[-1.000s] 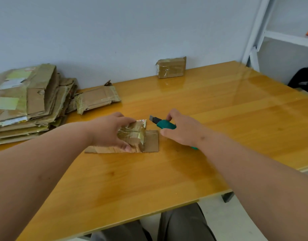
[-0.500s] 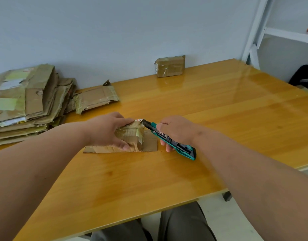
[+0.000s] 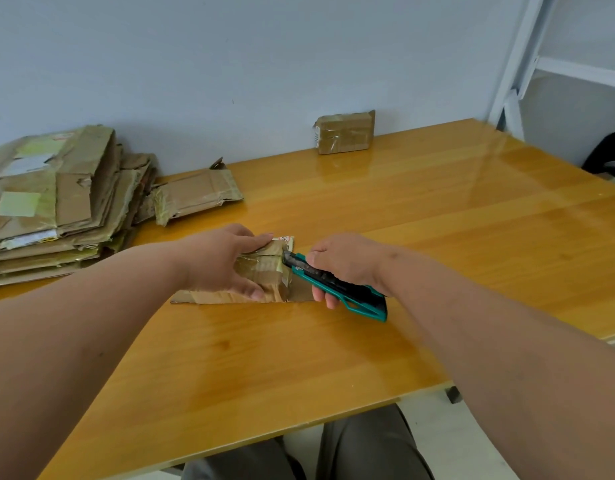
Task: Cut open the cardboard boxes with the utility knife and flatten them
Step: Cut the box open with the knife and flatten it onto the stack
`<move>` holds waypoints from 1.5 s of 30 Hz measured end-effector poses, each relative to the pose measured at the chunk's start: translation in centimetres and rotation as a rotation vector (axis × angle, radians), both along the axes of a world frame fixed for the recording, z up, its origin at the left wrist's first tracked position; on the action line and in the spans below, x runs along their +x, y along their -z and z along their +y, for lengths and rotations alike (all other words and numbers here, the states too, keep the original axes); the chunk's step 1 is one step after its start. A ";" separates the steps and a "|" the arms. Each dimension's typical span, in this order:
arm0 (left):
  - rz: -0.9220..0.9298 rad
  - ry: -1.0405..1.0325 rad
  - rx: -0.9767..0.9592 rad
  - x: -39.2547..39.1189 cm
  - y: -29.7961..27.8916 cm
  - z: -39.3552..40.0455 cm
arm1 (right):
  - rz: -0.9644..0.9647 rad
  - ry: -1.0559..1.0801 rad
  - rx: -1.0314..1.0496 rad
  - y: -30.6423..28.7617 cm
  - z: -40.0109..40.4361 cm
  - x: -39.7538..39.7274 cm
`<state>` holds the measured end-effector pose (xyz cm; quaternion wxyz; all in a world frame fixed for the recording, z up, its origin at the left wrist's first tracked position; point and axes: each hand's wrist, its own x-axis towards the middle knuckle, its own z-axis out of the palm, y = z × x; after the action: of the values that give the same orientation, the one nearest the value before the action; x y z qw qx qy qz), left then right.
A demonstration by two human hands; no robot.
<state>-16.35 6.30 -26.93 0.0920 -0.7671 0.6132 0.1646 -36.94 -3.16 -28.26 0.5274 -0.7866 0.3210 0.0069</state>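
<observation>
Head view: teal plastic utility knife (image 3: 337, 284) against taped, crumpled cardboard box (image 3: 264, 271).

One knife (image 3: 334, 284), two hands, two taped boxes, one flattened stack (image 3: 53, 202) at the tabletop's far left corner.

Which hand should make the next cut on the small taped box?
Right. The right hand already grips the utility knife, its tip at the small taped box. The left hand holds that box down on the table.
</observation>
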 end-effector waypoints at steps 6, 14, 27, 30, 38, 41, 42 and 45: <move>0.020 0.001 -0.002 0.1 0.1 0.2 | 0.019 -0.074 -0.043 0.1 0.4 -0.7; 0.025 -0.041 -0.041 -0.1 0.2 0.6 | 0.161 -0.149 -0.020 -1.2 -0.8 -2.5; 0.415 -0.286 -0.096 4.7 -0.8 4.4 | 0.108 -0.086 -0.588 -3.9 -0.8 2.3; 0.361 -0.304 -0.183 4.5 0.6 4.9 | 0.170 -0.264 -0.717 -4.7 0.8 4.8; 0.709 -0.372 -0.221 5.7 2.3 6.6 | 0.389 -0.502 -0.909 -5.9 4.0 10.2; 0.706 -0.374 -0.209 6.5 2.3 6.8 | 0.423 -0.542 -0.960 -6.6 4.8 11.4; 0.680 -0.368 -0.217 6.6 2.3 6.8 | 0.433 -0.551 -0.971 -6.8 5.0 11.7; 0.627 -0.337 -0.229 6.6 2.5 6.6 | 0.463 -0.551 -1.027 -7.3 5.5 12.3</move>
<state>-9.77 12.90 -29.41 -0.2150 -0.7748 0.4914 0.3346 -24.66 2.33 -20.97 -0.0224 -0.9717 0.1747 0.1576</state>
